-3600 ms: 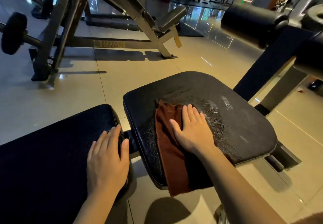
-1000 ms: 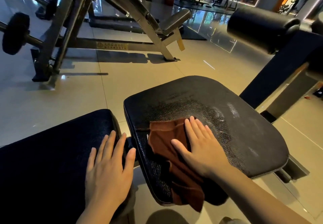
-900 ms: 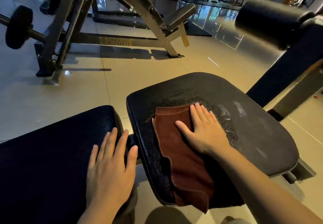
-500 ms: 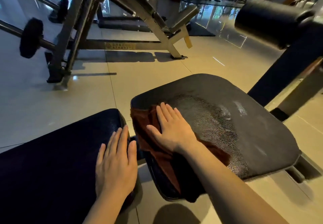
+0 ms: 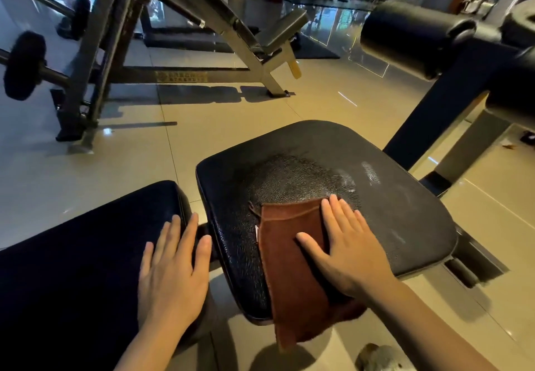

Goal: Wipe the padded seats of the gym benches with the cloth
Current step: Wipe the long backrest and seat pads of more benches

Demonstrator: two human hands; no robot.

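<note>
A black padded bench seat (image 5: pixel 390 191) fills the middle of the view, its centre shiny with a wet patch. A brown cloth (image 5: pixel 286 243) lies flat on the seat's near part and hangs over the front edge. My right hand (image 5: pixel 344 243) presses on the cloth's right side with straight fingers. To the left is the bench's second dark pad (image 5: pixel 86 249). My left hand (image 5: pixel 173 269) rests flat on that pad's right end, fingers spread.
Black roller pads (image 5: pixel 414 37) on a dark frame stand at the right. A grey steel incline bench (image 5: pixel 231 32) and a barbell with a black plate (image 5: pixel 23 66) stand behind on the glossy tiled floor (image 5: pixel 144 168). A shoe tip (image 5: pixel 382 359) shows at the bottom.
My right hand has slid the cloth from the seat's left edge back to the right, toward the middle. My left hand has stayed on the left pad.
</note>
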